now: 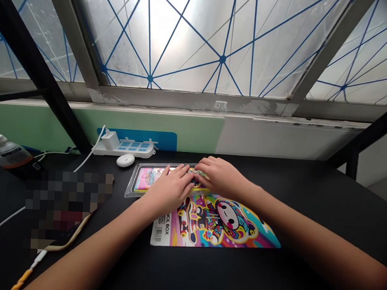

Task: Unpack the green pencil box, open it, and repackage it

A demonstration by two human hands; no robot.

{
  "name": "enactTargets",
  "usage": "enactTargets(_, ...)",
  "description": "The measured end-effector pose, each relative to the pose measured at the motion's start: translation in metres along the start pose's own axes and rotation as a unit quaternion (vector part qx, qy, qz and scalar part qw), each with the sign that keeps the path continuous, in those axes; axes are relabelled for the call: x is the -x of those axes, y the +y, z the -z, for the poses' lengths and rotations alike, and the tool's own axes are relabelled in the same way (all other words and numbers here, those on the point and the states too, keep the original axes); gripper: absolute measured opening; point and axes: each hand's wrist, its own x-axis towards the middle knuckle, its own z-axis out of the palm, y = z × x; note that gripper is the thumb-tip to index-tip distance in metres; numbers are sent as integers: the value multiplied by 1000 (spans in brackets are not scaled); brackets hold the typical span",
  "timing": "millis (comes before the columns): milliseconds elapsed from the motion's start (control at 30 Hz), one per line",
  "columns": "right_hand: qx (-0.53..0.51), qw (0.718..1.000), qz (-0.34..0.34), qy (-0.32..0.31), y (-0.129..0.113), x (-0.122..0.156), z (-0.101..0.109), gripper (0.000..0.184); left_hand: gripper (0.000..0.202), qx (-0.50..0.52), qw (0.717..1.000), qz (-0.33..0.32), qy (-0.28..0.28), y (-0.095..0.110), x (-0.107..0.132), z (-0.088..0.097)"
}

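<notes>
A pencil box (146,177) with a pink and yellow printed lid lies in a clear plastic tray (132,183). Fingers stretched out flat, my left hand (170,190) rests across the middle of the box. My right hand (222,176) is bent over the box's right part, thumb on the near side and fingers on the far side, closed on it. Its fingertips are close to those of my left hand, and the box's right end is hidden beneath it. Below both hands lies a colourful printed card (209,221) with a cartoon figure, a barcode and the words "PENCIL BOX".
A white power strip (133,149) with a plugged-in charger stands against the wall. A round white case (125,160) sits before it. At left are a white-capped bottle (8,152), a blurred-out object (68,212) and cables. Black frame bars (44,76) slant at both sides.
</notes>
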Motion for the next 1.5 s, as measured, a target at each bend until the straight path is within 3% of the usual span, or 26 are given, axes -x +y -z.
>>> enactTargets(67,-23,998,-32,-44,15,-2,-7,24,46,-6,1000,13,6,1,0,0)
enactTargets(233,-58,995,-57,-52,23,0,-21,33,52,3,999,51,16,1,-1,0)
enactTargets(433,-121,986,-82,-79,26,-3,-18,45,53,-9,998,59,35,2,-1,-4)
enactTargets(600,-119,984,-95,-88,30,-8,-16,42,54,-71,992,61,83,4,1,-1)
enactTargets(800,-69,993,-92,-42,21,-7,-17,33,58,-50,994,64,70,-2,4,9)
enactTargets(933,-90,989,-99,-57,21,-2,-19,30,55,-48,995,66,61,-5,3,8)
enactTargets(1300,-61,993,-99,23,20,3,-28,14,51,-48,994,60,71,-4,5,7)
enactTargets(1500,5,993,-27,118,11,8,-15,18,55,-67,988,48,130,-5,5,16)
